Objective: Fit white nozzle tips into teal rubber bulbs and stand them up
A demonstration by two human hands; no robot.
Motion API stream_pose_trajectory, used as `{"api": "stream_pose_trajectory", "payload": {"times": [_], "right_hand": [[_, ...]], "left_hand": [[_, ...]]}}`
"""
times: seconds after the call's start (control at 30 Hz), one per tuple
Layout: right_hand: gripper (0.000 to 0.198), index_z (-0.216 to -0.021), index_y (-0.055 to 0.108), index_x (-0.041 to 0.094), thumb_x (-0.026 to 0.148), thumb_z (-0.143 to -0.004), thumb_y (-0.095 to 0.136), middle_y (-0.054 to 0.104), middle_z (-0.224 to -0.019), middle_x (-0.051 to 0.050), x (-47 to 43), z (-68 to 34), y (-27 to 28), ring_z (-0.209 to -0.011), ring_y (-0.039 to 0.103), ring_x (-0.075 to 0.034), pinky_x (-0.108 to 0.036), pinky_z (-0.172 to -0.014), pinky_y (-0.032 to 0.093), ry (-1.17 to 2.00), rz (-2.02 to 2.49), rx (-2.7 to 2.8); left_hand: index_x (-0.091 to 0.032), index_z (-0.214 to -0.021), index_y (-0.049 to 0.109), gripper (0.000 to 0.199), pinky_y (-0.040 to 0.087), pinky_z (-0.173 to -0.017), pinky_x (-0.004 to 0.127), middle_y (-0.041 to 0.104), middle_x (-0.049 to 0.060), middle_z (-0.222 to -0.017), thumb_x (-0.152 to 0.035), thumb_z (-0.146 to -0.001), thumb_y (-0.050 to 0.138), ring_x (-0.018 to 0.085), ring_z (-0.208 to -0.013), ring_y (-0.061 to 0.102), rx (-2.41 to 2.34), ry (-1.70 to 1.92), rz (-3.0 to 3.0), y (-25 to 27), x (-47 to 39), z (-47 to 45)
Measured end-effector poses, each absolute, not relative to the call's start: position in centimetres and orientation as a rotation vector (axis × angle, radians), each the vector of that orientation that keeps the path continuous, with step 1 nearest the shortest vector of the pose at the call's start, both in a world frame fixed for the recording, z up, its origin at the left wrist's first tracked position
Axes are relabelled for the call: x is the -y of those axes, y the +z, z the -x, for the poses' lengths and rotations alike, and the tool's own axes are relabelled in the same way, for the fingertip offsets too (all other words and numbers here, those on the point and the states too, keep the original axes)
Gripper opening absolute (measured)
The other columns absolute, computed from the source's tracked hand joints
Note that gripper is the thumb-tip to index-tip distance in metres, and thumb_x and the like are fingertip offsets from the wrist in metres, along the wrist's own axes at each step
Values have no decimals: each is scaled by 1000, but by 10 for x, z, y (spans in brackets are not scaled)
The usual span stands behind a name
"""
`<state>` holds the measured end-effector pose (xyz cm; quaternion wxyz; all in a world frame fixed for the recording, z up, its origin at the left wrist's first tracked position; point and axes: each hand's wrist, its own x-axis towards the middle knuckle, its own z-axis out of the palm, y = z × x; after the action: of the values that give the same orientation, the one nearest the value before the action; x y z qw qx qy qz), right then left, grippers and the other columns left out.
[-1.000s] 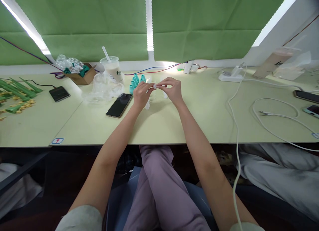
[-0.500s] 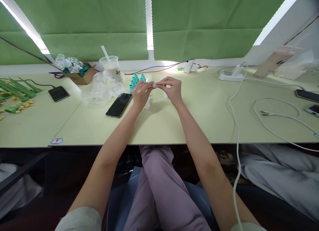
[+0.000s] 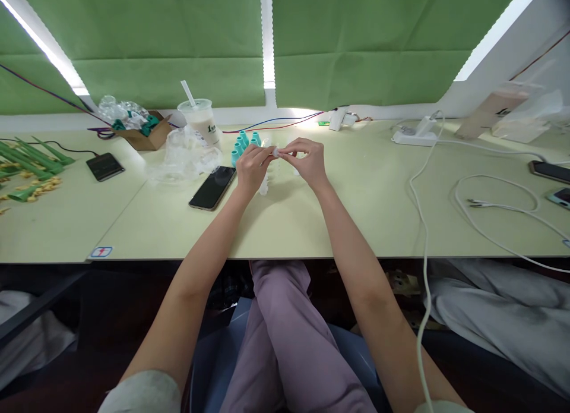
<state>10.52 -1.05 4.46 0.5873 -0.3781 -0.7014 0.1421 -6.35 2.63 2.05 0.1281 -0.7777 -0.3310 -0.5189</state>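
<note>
1. My left hand (image 3: 252,169) and my right hand (image 3: 309,161) meet above the far middle of the pale green table (image 3: 312,223), fingertips facing each other.
2. Between them I pinch a small white piece (image 3: 276,153); the fingertips of both hands are closed on it, the left from one side and the right from the other. It is too small to tell its exact form.
3. The piece hangs in the air above the table, not resting on it.
4. Just beyond my left hand stands a cluster of teal caps (image 3: 243,144), upright on the table.
5. Under and between my hands a few clear small tubes (image 3: 264,187) lie on the table, hard to make out.
6. A black phone (image 3: 212,188) lies flat, just left of my left hand.
7. Farther left is crumpled clear plastic (image 3: 184,157), and behind it a lidded drink cup (image 3: 199,120) with a straw.
8. A white cable (image 3: 490,205) loops over the table well to my right.
</note>
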Motion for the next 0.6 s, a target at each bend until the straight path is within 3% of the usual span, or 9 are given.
{"api": "stream_pose_trajectory", "payload": {"times": [0.23,0.6], "right_hand": [[25,-77,75,26,50,-74,70,69,-80,-2,14,-101,47,-79,60,-16,-32,-73,48,411,906,1562],[34,-83,73,23,50,-64,77,71,-89,-1,6,-102,42,-86,63,-15,-30,-79,50,865,831,1405]], "left_hand": [[-22,-100,68,41,47,-75,36,71,7,-81,-52,-92,41,21,-82,65,955,-1541,2261,22,-25,64],[-23,-103,67,39,47,-79,37,71,8,-87,-49,-94,40,21,-88,64,957,-1465,2289,19,-27,64]]}}
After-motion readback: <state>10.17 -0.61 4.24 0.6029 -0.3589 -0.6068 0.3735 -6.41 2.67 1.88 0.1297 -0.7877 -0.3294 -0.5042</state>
